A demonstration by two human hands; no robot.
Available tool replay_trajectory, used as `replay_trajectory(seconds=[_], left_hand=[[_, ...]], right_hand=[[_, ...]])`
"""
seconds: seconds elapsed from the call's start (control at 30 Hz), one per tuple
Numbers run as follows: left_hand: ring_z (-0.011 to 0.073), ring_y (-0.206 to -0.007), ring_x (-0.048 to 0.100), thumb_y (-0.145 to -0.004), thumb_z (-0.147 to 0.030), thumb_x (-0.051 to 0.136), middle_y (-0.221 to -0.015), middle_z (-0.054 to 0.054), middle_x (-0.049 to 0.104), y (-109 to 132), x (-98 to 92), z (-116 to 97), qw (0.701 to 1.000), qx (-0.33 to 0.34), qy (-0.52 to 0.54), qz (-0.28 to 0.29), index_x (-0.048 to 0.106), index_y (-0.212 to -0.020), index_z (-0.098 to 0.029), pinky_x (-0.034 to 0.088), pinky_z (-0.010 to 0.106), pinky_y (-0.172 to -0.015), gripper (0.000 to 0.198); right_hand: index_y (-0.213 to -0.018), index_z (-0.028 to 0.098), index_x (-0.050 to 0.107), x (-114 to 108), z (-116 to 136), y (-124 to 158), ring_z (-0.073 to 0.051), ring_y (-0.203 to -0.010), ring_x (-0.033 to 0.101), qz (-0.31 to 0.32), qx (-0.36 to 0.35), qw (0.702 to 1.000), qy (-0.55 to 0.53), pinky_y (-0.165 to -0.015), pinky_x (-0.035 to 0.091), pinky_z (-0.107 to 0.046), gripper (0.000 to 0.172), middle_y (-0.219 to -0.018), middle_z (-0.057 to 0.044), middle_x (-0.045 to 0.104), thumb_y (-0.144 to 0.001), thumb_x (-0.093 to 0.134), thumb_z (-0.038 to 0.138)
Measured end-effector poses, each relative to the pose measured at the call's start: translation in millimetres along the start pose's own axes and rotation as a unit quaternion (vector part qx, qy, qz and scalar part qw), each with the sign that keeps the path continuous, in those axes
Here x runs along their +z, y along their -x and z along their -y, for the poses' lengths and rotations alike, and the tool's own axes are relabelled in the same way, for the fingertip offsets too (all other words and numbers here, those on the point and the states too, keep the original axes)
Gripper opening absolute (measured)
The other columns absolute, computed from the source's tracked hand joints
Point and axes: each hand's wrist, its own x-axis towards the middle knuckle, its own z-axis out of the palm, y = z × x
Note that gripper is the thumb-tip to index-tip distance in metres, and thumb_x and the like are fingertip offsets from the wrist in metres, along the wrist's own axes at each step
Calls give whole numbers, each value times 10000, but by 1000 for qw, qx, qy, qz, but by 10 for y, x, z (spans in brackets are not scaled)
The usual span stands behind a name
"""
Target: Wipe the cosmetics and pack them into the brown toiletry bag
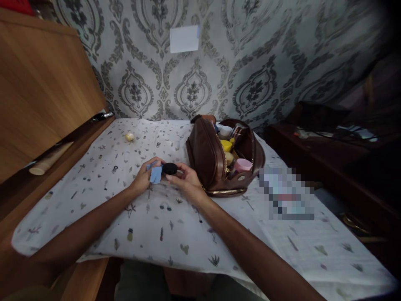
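Note:
My right hand [185, 177] is closed around a small round jar with a black lid [170, 168], held just above the table. My left hand [144, 175] pinches a small light-blue cloth [155, 174] and presses it against the jar's left side. Both hands meet over the white printed tablecloth [131, 217], just left of an open brown leather toiletry bag [208, 156]. The bag holds several small containers, among them a yellow one [226, 145] and a pink-lidded one [243, 164].
A small pale round object [129, 136] lies on the cloth at the back left. A wooden panel [40, 92] and a light rolled stick [50, 159] line the left side. A dark side table [332, 154] with clutter stands on the right. Patterned wallpaper is behind.

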Motion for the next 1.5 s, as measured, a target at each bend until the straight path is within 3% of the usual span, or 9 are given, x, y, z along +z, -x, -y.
replay_trajectory(seconds=[0.17,0.27,0.4,0.53,0.77,0.9,1.03,1.23,1.5], left_hand=[[170,-811,625,-817,-516,704,-910,29,676,87,44,-107,992,71,-103,31,624,-1136,-201,497,239,-715,455],[173,-857,619,-806,-451,728,-961,26,678,101,38,-122,984,90,-152,28,620,-1124,-204,494,242,-762,417],[144,-745,565,-855,-481,670,-816,-4,629,80,-4,-69,980,101,-169,35,649,-1040,-190,455,231,-707,346],[121,-589,456,-863,-602,617,-653,-37,521,74,-17,-28,988,73,-133,30,651,-992,-186,385,221,-569,437],[152,-693,534,-843,-663,600,-748,15,603,40,16,-84,996,54,-64,12,663,-899,-169,439,233,-622,502],[126,-611,510,-860,-642,596,-710,-1,581,22,6,-49,998,50,-46,-1,657,-928,-168,421,215,-544,483],[86,-430,425,-867,-672,575,-582,-47,515,54,19,-23,998,-4,-5,58,628,-1042,-172,324,192,-399,533],[103,-503,553,-738,-675,727,-664,-27,592,113,77,-69,995,-45,29,86,601,-1039,-199,382,178,-418,578],[120,-491,537,-717,-735,670,-668,-25,604,110,291,-266,996,-46,72,18,567,-915,-214,459,238,-439,567]], right_hand=[[-1017,238,674,-2,57,-3,-149,-842,657,0,18,997,-80,-664,558,-256,532,-1065,-18,698,-563,912,377],[-971,218,683,-13,65,-2,-144,-808,653,7,26,997,-72,-627,542,-244,503,-1001,-17,714,-570,912,416],[-890,190,663,-11,88,8,-137,-731,635,6,46,998,-41,-578,492,-232,511,-837,-1,693,-551,910,482],[-801,181,634,-6,117,16,-117,-707,584,-11,34,999,-12,-540,401,-205,473,-752,26,634,-550,908,474],[-900,206,656,-7,54,5,-91,-651,540,26,61,997,-47,-531,392,-204,517,-815,38,615,-501,934,381],[-1034,245,684,-6,21,5,-122,-723,579,50,17,998,-15,-629,480,-246,538,-867,24,629,-556,902,361],[-1034,237,677,-22,14,-1,-152,-800,588,6,-61,996,65,-695,486,-269,491,-910,0,651,-594,870,338],[-1067,237,692,-4,62,77,-185,-876,595,-32,-186,948,256,-764,512,-304,385,-1015,-33,633,-690,765,213],[-1142,263,682,76,281,168,-186,-902,626,-41,-223,925,305,-834,561,-322,445,-1043,-33,621,-716,800,213]])
